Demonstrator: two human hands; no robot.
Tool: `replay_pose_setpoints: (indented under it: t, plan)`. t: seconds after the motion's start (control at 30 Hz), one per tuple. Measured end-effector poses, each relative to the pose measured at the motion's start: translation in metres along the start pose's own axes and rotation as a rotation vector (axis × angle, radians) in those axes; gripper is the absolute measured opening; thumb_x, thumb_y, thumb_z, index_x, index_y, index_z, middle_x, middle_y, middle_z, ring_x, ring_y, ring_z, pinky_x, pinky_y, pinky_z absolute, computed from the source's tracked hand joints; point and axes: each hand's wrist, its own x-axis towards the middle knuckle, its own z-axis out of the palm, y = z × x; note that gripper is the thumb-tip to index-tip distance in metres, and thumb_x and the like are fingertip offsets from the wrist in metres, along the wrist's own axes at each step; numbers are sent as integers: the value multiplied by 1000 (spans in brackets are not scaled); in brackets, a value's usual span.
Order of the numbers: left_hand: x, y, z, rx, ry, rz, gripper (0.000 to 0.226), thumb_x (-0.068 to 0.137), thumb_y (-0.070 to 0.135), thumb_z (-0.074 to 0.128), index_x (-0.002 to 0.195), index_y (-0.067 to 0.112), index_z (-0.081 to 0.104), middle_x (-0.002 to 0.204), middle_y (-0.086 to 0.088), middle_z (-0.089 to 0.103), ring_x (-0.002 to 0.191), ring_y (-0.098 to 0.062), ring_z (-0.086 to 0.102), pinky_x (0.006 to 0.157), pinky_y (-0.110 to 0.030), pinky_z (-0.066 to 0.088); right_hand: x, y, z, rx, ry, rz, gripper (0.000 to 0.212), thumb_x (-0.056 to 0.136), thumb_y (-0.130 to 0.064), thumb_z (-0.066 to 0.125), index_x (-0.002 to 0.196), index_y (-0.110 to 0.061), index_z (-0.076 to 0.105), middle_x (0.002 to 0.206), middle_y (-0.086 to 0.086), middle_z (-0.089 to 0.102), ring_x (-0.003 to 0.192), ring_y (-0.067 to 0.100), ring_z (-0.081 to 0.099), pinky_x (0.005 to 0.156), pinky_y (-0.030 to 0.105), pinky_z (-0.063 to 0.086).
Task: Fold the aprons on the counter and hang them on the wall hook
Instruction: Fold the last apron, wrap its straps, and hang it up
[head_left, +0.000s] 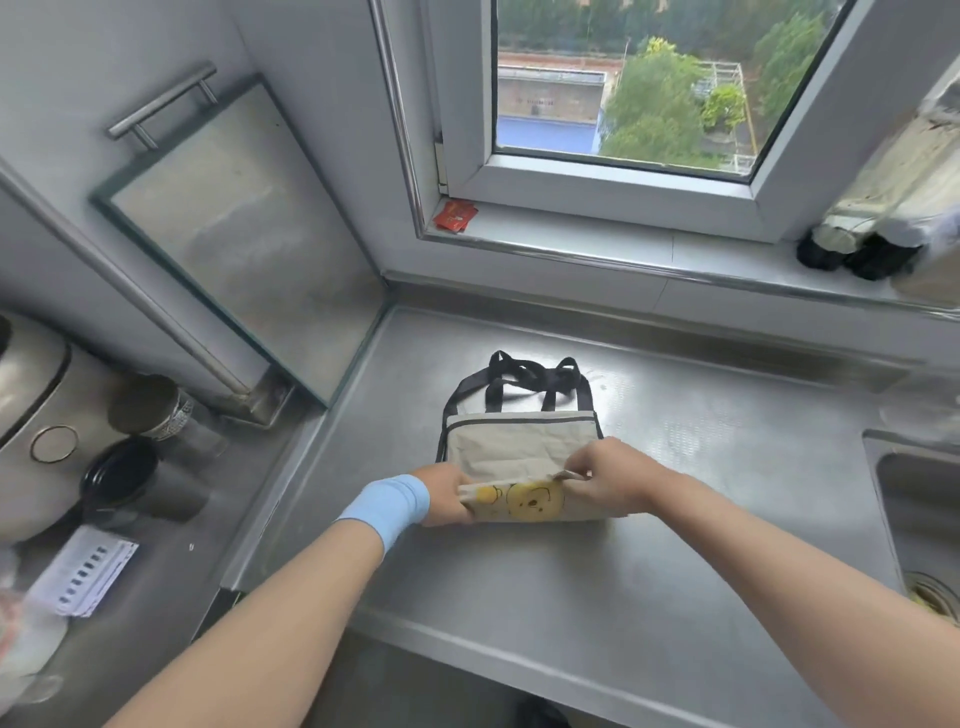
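Both hands are closing on the near edge of the apron (519, 449): my left hand (444, 496) is gripping its left corner, my right hand (608, 480) is pinching the right corner, lifting a flap that shows a yellow bear print. It is lying folded on the steel desk (675, 545), directly ahead of me, long axis running left to right between my hands, black straps (524, 382) pointing away toward the window (623, 78). Neither hand is nearer. Rightward, a sink (914, 499) is sitting well apart. No wall hook is in view.

Both hands (524, 488) pinch folded apron (519, 447)
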Motion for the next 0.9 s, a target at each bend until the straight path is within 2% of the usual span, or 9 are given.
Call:
replay_pose_setpoints:
  t: [0.07,0.17,0.3,0.4,0.5,0.57,0.67,0.73,0.9]
  plan:
    - [5,-1,-10,-58,15,-61,23,77,32,58,60,21,46,60,0,44,56,-26,41,54,-24,38,-2,10,-8,104,-108,110,33,70,-49,69,78,-17,66,65,1,63,58,15,53,53,27,41]
    - [13,-1,-26,-91,6,-101,9,74,34,57,68,26,56,67,0,50,62,-23,45,59,-25,41,2,27,-11,357,-190,187,22,68,-37,74,80,-18,72,60,-9,52,57,11,46,52,22,35]
    - [22,-4,-44,-299,42,-95,18,80,27,69,64,29,61,66,4,49,63,-16,47,51,-18,38,19,42,-9,721,42,283,17,73,-23,72,85,-13,76,69,-3,66,62,14,59,54,24,43]
    - [32,-11,-49,-455,192,-95,11,76,30,73,76,38,67,81,6,62,73,-14,59,63,-22,49,41,43,-1,626,173,290,13,86,-24,64,93,-25,75,87,-9,74,81,11,69,65,26,52]
    - [48,-16,-47,-250,435,-149,39,76,38,70,114,39,63,119,10,63,110,-16,59,92,-27,46,64,44,7,411,198,319,21,92,-33,60,107,-23,70,105,-2,72,98,19,66,80,29,49]
    - [58,-8,-45,56,620,-50,51,80,41,63,130,37,52,131,12,55,124,-15,48,103,-30,36,77,45,8,357,186,341,32,95,-36,58,119,-16,64,117,5,70,106,24,63,84,29,46]
    - [75,9,-42,288,599,133,55,91,48,48,144,35,37,146,11,44,138,-15,34,114,-33,19,84,43,8,337,188,374,38,99,-35,54,128,-10,57,125,11,65,115,30,59,85,29,41]
    - [90,12,-41,290,477,128,55,96,47,40,148,31,31,151,8,40,140,-17,32,116,-37,19,87,45,10,347,199,394,37,100,-35,52,127,-8,53,125,14,63,114,32,58,81,29,38]
    - [108,9,-47,411,457,114,40,99,50,33,126,32,56,124,2,55,115,-22,48,99,-35,37,90,53,16,466,257,468,30,101,-31,50,118,-7,49,123,15,62,112,31,57,78,27,33]
